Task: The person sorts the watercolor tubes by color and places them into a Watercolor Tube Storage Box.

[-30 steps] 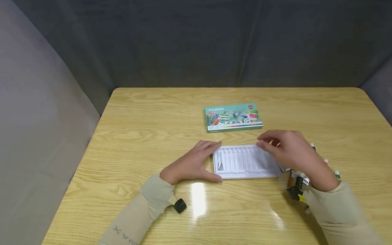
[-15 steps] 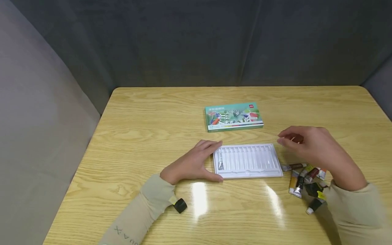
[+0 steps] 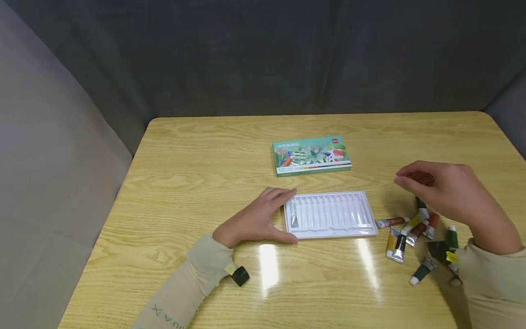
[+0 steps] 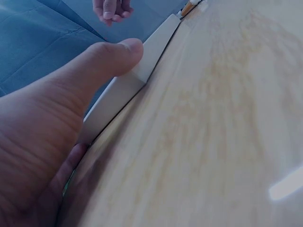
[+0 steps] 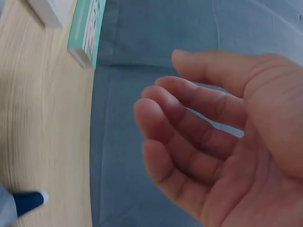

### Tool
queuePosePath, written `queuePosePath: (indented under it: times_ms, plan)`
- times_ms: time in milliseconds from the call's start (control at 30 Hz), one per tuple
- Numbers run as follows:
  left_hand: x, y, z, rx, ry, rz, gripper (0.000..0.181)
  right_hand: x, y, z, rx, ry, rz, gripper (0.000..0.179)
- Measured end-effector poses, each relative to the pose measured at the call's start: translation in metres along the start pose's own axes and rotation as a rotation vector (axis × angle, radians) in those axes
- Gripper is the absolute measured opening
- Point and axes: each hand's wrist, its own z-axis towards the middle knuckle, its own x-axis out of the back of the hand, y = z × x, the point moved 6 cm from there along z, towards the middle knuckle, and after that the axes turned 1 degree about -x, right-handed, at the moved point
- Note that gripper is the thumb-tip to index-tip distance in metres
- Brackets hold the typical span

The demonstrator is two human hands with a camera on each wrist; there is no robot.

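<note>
A white plastic tray [image 3: 328, 235] with narrow slots lies mid-table, one silver paint tube [image 3: 294, 214] in its leftmost slot. My left hand [image 3: 256, 220] holds the tray's left end, thumb at the near corner and fingers at the far one. In the left wrist view the thumb presses against the tray's side wall [image 4: 116, 99]. Right of the tray, my right hand [image 3: 456, 194] hovers above a loose group of tubes, including a black paint tube [image 3: 399, 249]. The right wrist view shows its fingers loosely bent with nothing in them.
A green paint box [image 3: 312, 156] lies behind the tray. Several tubes are scattered on the right, among them a brown tube [image 3: 394, 221] close to the tray's corner and a dark green tube [image 3: 422, 271] nearer the front. A dark curtain [image 3: 246, 59] stands beyond the table.
My right hand has moved right from over the tray's far right corner to above the scattered tubes, uncovering more of them. The left hand and tray have stayed in place.
</note>
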Motion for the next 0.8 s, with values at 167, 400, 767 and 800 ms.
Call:
queuePosePath:
  times_ms: [167, 400, 767, 800]
  plan:
    - [0.001, -0.001, 0.001, -0.006, 0.005, 0.009, 0.116, 0.003, 0.014, -0.003, 0.01, -0.021, -0.043, 0.032]
    - [0.002, -0.001, 0.003, -0.028, 0.018, 0.002, 0.115, 0.015, 0.028, -0.008, -0.016, 0.079, -0.035, 0.028]
    - [0.0, -0.001, 0.0, -0.018, 0.021, 0.0, 0.114, 0.021, 0.023, -0.013, 0.039, 0.153, -0.012, 0.02]
    - [0.0, -0.001, 0.0, -0.018, 0.021, 0.001, 0.114, 0.021, 0.022, -0.014, 0.038, 0.148, -0.012, 0.02]
